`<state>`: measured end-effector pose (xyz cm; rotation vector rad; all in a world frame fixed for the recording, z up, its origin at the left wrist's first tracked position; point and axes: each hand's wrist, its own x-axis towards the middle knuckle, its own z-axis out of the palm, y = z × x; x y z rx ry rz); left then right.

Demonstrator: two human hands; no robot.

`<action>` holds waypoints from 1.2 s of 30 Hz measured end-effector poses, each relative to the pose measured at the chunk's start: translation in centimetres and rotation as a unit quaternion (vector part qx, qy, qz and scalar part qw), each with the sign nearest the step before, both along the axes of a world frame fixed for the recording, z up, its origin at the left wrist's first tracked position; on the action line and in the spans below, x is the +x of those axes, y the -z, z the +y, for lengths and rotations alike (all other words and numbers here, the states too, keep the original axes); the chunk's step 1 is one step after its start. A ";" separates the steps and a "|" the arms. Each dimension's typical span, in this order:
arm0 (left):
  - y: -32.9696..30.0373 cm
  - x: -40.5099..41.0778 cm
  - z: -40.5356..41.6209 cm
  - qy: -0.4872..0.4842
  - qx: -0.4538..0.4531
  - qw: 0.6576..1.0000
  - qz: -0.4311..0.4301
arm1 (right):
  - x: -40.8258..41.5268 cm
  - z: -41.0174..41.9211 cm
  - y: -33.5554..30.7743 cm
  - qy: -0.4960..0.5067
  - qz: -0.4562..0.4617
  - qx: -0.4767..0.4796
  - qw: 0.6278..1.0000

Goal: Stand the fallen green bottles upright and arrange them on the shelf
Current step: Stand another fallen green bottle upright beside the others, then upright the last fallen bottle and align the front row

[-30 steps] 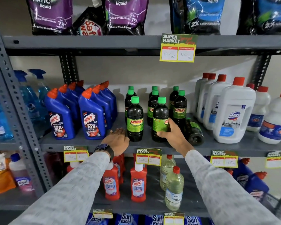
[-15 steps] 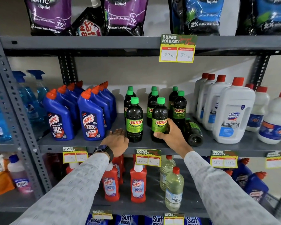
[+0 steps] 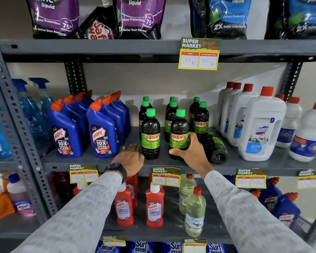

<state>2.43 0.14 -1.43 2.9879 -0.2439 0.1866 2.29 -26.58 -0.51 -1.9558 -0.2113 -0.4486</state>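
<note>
Right hand [image 3: 192, 152] clasped around upright SUNNY bottle [image 3: 178, 132], left hand [image 3: 130, 157] flat, fingers spread

Green bottles [image 3: 178, 136] read SUNNY; blue bottles [image 3: 101, 134] HARPIC 10X TOTAL CLEAN; white bottle [image 3: 261, 128] Domex; price tag [image 3: 199, 54] SUPER MARKET, 100, 50.

The right hand [image 3: 192, 152] has turned the front Sunny bottle [image 3: 178, 134] label-forward.
</note>
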 end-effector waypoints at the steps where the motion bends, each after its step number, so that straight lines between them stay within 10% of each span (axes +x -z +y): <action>1: 0.0 0.0 0.0 0.000 0.000 1.000 0.000 | 0.0 0.0 0.0 0.004 -0.002 -0.002 1.000; 11: 0.1 0.2 -0.1 -0.005 0.009 1.000 0.004 | -2.0 -1.4 -3.5 0.224 -0.273 -0.141 0.925; 18: -0.2 -0.3 -0.3 -0.006 0.006 1.000 -0.004 | 0.2 -7.8 -7.9 0.278 0.150 -0.319 0.893; 23: -0.3 -0.4 -0.3 -0.001 0.015 1.000 -0.009 | 0.8 -9.2 -6.9 0.181 0.335 -0.172 0.908; 36: 0.4 0.6 0.0 -0.004 0.010 1.000 -0.005 | -0.5 -8.9 -10.5 0.174 0.178 -0.058 0.967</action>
